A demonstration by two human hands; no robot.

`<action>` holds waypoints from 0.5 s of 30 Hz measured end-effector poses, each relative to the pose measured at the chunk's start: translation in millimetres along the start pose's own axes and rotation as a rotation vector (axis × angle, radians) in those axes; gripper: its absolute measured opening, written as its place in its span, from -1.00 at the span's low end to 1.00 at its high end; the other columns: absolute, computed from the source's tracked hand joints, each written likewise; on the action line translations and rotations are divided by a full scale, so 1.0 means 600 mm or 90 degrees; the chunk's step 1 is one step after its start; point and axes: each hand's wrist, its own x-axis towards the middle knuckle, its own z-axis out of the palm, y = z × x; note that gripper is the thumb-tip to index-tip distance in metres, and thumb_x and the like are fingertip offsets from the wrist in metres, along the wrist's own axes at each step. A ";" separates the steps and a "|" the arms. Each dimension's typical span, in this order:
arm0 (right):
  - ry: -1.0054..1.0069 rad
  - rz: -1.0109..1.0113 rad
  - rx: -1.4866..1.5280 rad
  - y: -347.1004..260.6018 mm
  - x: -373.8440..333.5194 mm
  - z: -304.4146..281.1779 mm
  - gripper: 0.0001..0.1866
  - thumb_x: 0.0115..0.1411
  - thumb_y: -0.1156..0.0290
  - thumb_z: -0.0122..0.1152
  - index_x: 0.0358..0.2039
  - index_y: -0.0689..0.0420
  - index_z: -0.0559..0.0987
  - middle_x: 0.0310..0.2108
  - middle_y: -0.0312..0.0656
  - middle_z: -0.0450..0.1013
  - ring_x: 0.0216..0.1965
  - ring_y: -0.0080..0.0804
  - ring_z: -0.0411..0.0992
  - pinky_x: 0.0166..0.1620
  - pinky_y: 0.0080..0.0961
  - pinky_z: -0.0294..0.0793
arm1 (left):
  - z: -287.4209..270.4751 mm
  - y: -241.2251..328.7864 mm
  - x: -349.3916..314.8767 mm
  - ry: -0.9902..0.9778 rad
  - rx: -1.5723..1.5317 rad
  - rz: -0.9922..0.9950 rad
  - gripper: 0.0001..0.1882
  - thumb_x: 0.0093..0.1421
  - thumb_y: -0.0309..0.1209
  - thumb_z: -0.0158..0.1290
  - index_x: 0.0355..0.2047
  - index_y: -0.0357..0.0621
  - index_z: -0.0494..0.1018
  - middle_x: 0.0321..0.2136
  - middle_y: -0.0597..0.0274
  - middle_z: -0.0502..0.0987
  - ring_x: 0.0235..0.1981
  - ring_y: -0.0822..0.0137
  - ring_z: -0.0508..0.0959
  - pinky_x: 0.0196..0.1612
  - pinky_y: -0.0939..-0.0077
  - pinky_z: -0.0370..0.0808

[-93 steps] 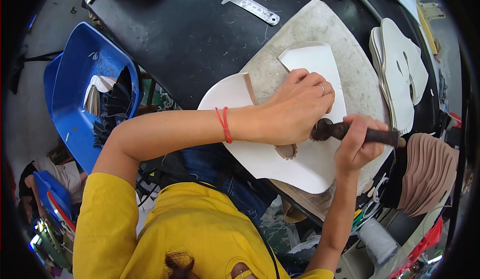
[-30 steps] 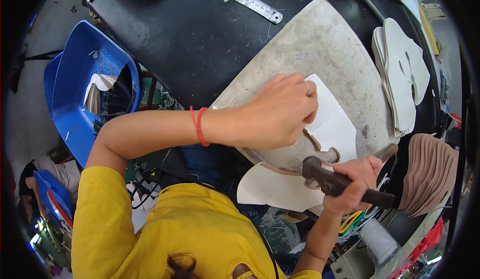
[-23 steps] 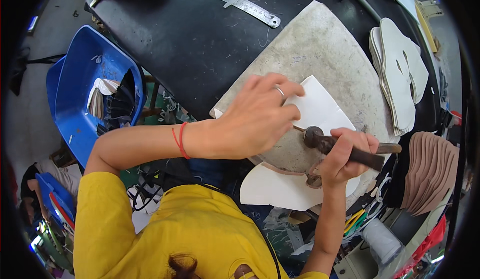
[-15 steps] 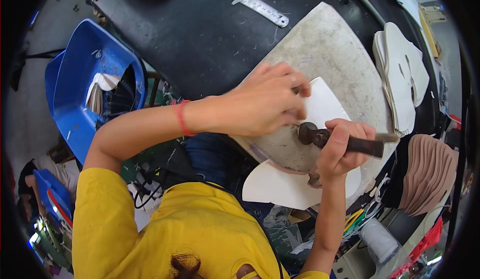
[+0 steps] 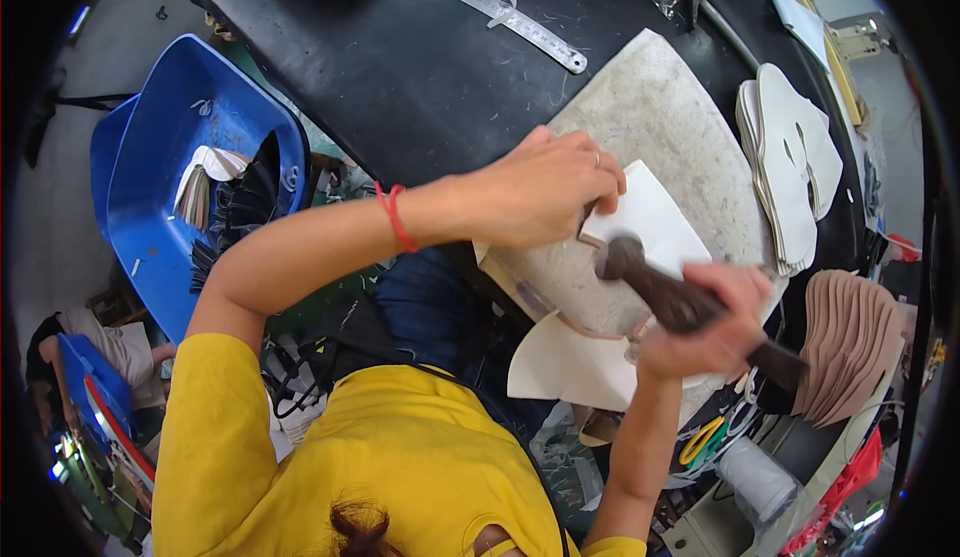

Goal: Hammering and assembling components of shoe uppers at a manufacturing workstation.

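Note:
A white curved sheet piece lies across the pale worn slab, and one wing of it hangs over the near edge. My left hand is closed at its upper left end, fingers curled down onto the edge; the fingertips are partly hidden. A dark hammer is gripped in my right hand, slightly blurred. Its round head is close to my left fingertips, above the sheet, and its handle points to the lower right.
A metal ruler lies on the black table. Stacked white pieces sit right of the slab, with layered brown pieces nearer. At left stands a blue bin with scraps inside.
My left hand has come down from a blurred position onto the sheet's edge. The hammer has turned, its handle now sloping lower right. The whole view has shifted slightly.

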 end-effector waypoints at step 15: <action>0.356 0.644 -0.133 0.110 -0.172 -0.196 -0.59 0.24 0.19 -0.06 -0.61 0.26 0.43 -0.66 -0.30 0.31 -0.63 -0.59 0.26 -0.58 -0.70 0.21 | 0.200 0.192 0.115 0.035 0.254 0.178 -0.33 -0.07 -0.37 0.07 0.06 -0.40 0.18 -0.28 -0.02 0.49 -0.15 0.03 0.46 -0.16 0.24 0.41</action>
